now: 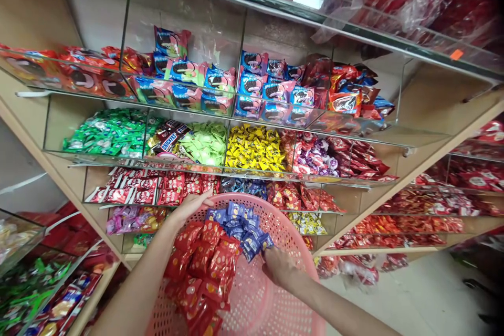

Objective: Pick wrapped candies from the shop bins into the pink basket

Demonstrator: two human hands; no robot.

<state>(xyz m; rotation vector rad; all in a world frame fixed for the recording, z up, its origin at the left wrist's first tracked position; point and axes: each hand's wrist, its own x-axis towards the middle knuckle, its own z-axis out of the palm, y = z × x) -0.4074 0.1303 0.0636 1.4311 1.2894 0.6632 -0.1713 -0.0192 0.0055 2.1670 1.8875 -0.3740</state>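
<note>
Centrally, before stocked shelves [409, 179] above pale floor [425, 299], red packets [202, 260] and purple packets [242, 227] are contained in a pink basket [271, 302]. The left hand [192, 206] is laid open at the rim; the right hand [280, 266] is curled against purple packets, grip indeterminable.

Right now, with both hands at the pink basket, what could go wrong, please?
The pink basket could tip: the red packets are heaped on its left side, and only the left hand is at its rim. The right hand, close against the blue-purple packets, might push some into the red ones and mix them. The far rim is near the lower shelves, so lifting the basket may knock the yellow packets.
</note>
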